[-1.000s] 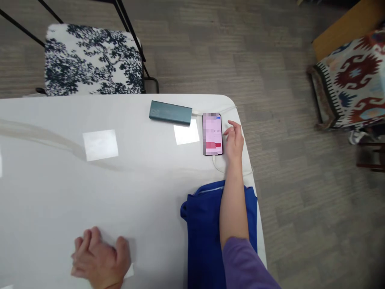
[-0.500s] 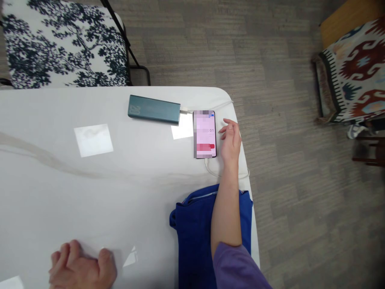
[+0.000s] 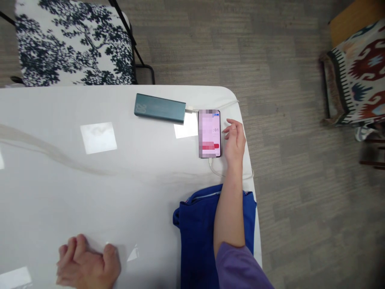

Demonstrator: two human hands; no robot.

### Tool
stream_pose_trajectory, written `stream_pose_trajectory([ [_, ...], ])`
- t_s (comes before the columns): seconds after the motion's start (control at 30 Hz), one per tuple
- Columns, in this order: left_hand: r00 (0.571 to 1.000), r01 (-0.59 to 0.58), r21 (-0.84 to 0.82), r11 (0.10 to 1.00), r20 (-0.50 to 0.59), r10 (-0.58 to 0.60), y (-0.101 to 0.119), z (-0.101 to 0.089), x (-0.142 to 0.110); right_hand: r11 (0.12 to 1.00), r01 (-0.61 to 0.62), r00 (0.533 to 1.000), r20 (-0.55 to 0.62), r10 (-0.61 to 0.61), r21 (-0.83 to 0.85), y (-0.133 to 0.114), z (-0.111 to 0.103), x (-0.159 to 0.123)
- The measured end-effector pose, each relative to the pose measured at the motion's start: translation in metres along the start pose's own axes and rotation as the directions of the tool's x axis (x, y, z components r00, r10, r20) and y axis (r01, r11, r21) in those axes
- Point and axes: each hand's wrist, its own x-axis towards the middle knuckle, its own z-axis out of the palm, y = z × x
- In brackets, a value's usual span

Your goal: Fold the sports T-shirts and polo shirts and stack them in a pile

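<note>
My right hand (image 3: 236, 140) rests on the table just right of a phone (image 3: 209, 134), apart from it. Its fingers are loosely bent and spread, with nothing in them. The phone lies screen up, showing a pink display with a red button; parts are blurred out. A white cable (image 3: 210, 162) is plugged into its lower end. Under my right forearm lies folded dark blue cloth (image 3: 197, 241). At the lower left, my left hand (image 3: 90, 263) rests on the white tabletop, thumb apart from the bent fingers, holding nothing I can see.
A teal power bank (image 3: 160, 108) with a cable in its right end lies left of the phone. Beyond the table's (image 3: 135, 200) far edge stands a chair with a black-and-white tree-patterned seat (image 3: 75, 44). A patterned cloth (image 3: 361, 76) covers furniture at the far right.
The view has shifted slightly, so everything appears a little further right. Both hands keep nearly the same places on the table, and the phone and power bank have not moved.
</note>
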Motion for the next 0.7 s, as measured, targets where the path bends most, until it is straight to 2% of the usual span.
stream_pose_trajectory([
  [0.07,0.995,-0.063,0.004,0.998,-0.074,0.063,0.002,0.0,-0.001,1.0,-0.005,1.0,0.0,0.005,0.003,0.002,0.0,0.001],
  [0.13,0.994,-0.075,-0.001,0.997,-0.085,0.074,0.004,0.0,-0.002,1.0,-0.002,1.0,0.005,0.002,0.007,0.002,0.001,0.001],
  [0.5,0.995,-0.061,-0.005,0.998,-0.077,0.06,0.003,-0.001,-0.002,1.0,-0.029,1.0,-0.004,0.029,0.002,-0.004,0.001,0.0],
  [0.7,0.997,-0.044,-0.03,0.999,-0.07,0.041,0.007,-0.004,-0.003,0.999,-0.052,0.998,0.03,0.052,-0.012,-0.014,-0.004,-0.001],
])
